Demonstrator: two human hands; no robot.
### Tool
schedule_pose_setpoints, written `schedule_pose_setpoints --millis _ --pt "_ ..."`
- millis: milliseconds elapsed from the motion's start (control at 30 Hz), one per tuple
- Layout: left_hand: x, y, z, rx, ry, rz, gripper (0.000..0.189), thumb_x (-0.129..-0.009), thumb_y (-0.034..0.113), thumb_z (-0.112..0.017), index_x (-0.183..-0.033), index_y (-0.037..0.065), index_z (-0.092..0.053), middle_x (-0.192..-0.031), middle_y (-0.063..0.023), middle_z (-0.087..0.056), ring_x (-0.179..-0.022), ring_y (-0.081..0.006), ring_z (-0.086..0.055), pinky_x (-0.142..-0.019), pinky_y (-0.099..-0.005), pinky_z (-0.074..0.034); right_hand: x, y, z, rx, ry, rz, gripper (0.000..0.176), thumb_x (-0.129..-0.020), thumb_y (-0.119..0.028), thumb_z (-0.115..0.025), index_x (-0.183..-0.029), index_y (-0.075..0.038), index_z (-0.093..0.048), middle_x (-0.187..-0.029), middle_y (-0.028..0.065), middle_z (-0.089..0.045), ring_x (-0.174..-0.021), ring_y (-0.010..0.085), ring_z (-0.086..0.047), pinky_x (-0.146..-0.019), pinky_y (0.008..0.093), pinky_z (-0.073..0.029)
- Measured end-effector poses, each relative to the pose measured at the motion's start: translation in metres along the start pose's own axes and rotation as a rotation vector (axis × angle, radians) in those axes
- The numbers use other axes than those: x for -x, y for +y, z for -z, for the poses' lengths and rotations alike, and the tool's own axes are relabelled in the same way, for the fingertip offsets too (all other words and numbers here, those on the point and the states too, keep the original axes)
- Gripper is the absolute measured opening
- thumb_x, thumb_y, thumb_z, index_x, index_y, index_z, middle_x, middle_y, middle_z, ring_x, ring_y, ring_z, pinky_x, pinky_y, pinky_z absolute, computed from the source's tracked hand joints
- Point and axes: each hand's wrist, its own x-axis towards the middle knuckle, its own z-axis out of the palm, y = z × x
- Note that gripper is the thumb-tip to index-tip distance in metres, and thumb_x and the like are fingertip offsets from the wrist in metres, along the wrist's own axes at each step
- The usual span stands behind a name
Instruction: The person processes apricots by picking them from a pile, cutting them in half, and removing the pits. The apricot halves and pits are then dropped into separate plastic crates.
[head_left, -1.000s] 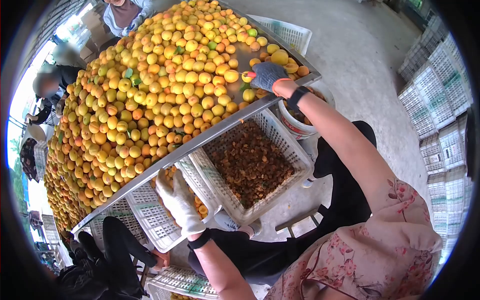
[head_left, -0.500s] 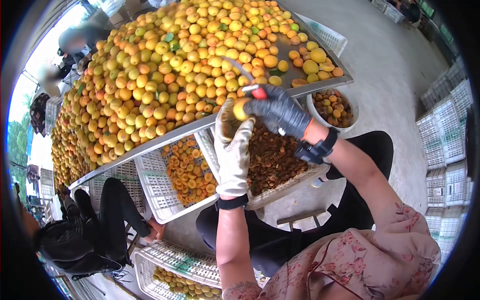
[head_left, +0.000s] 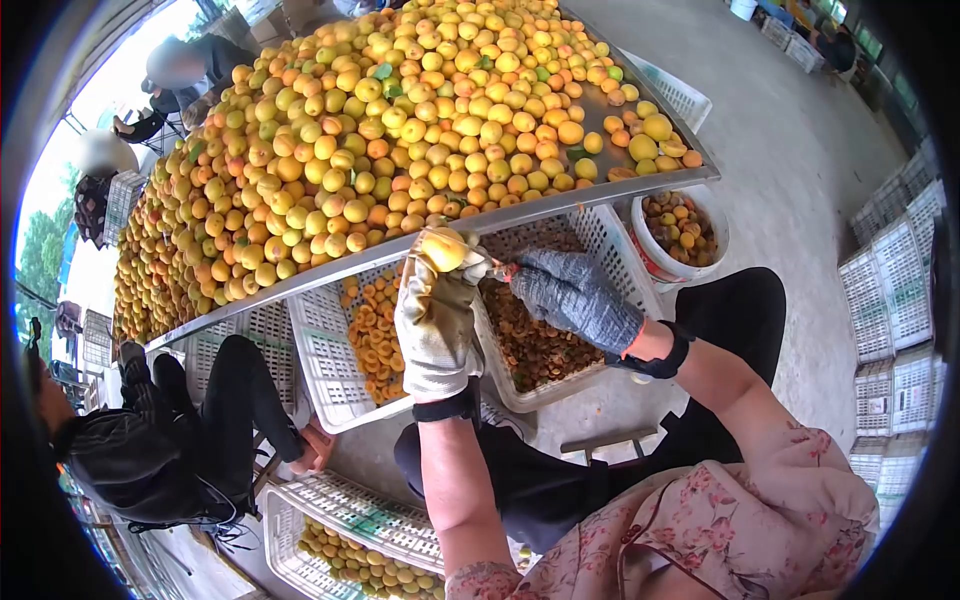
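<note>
My left hand, in a whitish work glove, is closed around a yellow apricot just below the table's front edge. My right hand, in a dark grey glove, grips a knife with a red handle. The knife points left at the apricot; its blade is mostly hidden between the hands. Beneath my hands stands a white crate of brown apricot pits. To its left, another crate holds orange apricot halves.
A large heap of apricots covers the metal-rimmed table. A white bucket of fruit stands right of the pit crate. Crates are stacked at far right. Another person sits at left, by a crate of apricots.
The right hand has come down from the table edge, and the curved blade has swung from pointing up to lying by the apricot. The left hand has shifted left and turned, raising the fruit.
</note>
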Motion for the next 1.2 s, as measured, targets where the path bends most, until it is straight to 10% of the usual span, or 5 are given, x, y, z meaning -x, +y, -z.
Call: schedule_pose_setpoints --millis 533,600,767,867,1200 --pt "0.004 -0.006 0.004 -0.27 0.196 -0.01 0.04 -0.094 0.023 -0.053 -0.123 -0.004 -0.047 -0.115 -0.0149 -0.058 -0.1 -0.02 -0.059 -0.087 -0.0299 -0.047 -0.015 0.031 -0.024 -0.48 0.025 -0.272 0.017 -0.092 -0.017 -0.057 -0.1 -0.005 -0.067 -0.068 -0.0037 -0.057 -0.058 0.0042 -0.047 -0.05 0.0208 -0.039" --pt "0.001 -0.001 -0.006 -0.343 0.187 -0.007 0.037 -0.094 0.021 -0.053 -0.122 -0.003 -0.049 -0.111 -0.0129 -0.059 -0.097 -0.0172 -0.059 -0.085 -0.0281 -0.047 -0.02 0.052 -0.027 -0.188 0.055 0.157 0.016 -0.091 -0.018 -0.059 -0.1 -0.007 -0.067 -0.067 -0.0068 -0.054 -0.057 0.0019 -0.044 -0.047 0.0188 -0.035" --pt "-0.006 -0.006 -0.011 -0.323 0.25 -0.129 0.033 -0.094 0.023 -0.053 -0.116 -0.002 -0.053 -0.096 -0.0074 -0.06 -0.082 -0.0152 -0.057 -0.078 -0.0288 -0.047 -0.028 0.027 -0.038 -0.478 0.022 -0.223 0.017 -0.092 -0.019 -0.059 -0.095 -0.006 -0.067 -0.064 -0.0058 -0.053 -0.058 0.0045 -0.048 -0.046 0.0219 -0.036" --pt "-0.018 -0.025 0.03 0.203 0.049 -0.065 0.041 -0.097 0.036 -0.044 -0.113 0.0 -0.053 -0.098 -0.0098 -0.06 -0.086 -0.021 -0.058 -0.081 -0.0354 -0.047 -0.04 0.049 -0.055 -0.11 0.085 0.096 0.022 -0.092 -0.022 -0.058 -0.091 -0.001 -0.065 -0.064 0.0042 -0.059 -0.061 0.0087 -0.048 -0.055 0.0287 -0.041" --pt "-0.016 -0.023 0.016 -0.422 0.278 -0.206 0.043 -0.095 0.037 -0.048 -0.123 0.004 -0.048 -0.115 -0.0095 -0.056 -0.098 -0.0184 -0.058 -0.09 -0.0307 -0.046 -0.044 0.048 -0.048 0.091 0.093 0.025 0.027 -0.09 -0.026 -0.057 -0.089 0.0 -0.063 -0.076 0.0182 -0.063 -0.066 0.0326 -0.057 -0.062 0.0398 -0.044"
